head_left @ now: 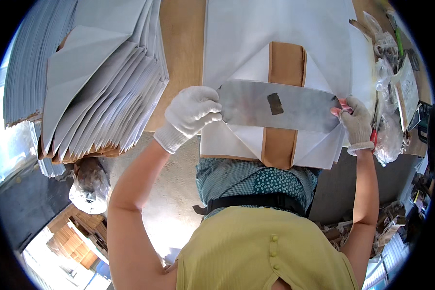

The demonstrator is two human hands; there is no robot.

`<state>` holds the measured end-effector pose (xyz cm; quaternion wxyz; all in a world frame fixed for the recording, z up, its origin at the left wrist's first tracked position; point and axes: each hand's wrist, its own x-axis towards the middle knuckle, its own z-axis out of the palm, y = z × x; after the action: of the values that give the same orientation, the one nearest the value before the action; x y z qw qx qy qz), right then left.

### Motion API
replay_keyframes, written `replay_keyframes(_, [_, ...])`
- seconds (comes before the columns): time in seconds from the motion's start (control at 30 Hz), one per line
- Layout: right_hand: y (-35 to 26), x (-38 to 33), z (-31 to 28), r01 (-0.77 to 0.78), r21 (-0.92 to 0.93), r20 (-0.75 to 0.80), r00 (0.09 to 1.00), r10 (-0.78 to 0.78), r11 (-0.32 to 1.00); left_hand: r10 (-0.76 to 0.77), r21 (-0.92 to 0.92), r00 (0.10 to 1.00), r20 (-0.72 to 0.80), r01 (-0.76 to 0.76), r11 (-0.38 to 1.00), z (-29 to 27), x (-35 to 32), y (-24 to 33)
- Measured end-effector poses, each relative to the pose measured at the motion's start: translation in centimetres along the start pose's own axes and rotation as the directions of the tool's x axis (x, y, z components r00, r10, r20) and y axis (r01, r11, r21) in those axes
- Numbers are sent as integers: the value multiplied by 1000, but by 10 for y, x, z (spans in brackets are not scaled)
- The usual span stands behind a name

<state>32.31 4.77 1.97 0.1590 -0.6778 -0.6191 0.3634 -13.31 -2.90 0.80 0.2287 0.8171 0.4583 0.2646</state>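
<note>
My left hand (193,111), in a white knit glove, is closed on the left end of a flat grey metal plate (304,107). At its other end my right hand (355,116), gloved with bare fingertips showing, pinches the edge. A dark rectangular patch marks the plate's middle. Beneath it lies a white paper bag (217,142) with its end folded into a diamond shape and brown inner flaps (286,63) turned up above and below the plate. The plate lies across the middle of these folds.
More white paper sheets (246,29) lie under and beyond the bag. Fanned, partly folded white bags (101,92) and a flat stack (31,63) stand at the left. Clear plastic wrapping (389,130) and a red-handled tool (374,135) lie at the right. A plastic-wrapped bundle (89,188) sits lower left.
</note>
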Motion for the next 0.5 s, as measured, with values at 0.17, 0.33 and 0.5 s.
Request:
replay_keyframes(0.17, [-17, -5, 4, 326, -570, 54, 931, -361, 754, 68, 32, 998, 16, -68, 997, 0, -1, -1])
replay_keyframes(0.33, [-45, 20, 2, 510, -672, 279, 846, -454, 537, 153, 341, 981, 119, -185, 922, 9, 21, 45])
replay_keyframes(0.5, [-68, 45, 9, 282, -598, 358, 931, -64, 750, 174, 376, 968, 180, -231, 897, 54, 28, 62])
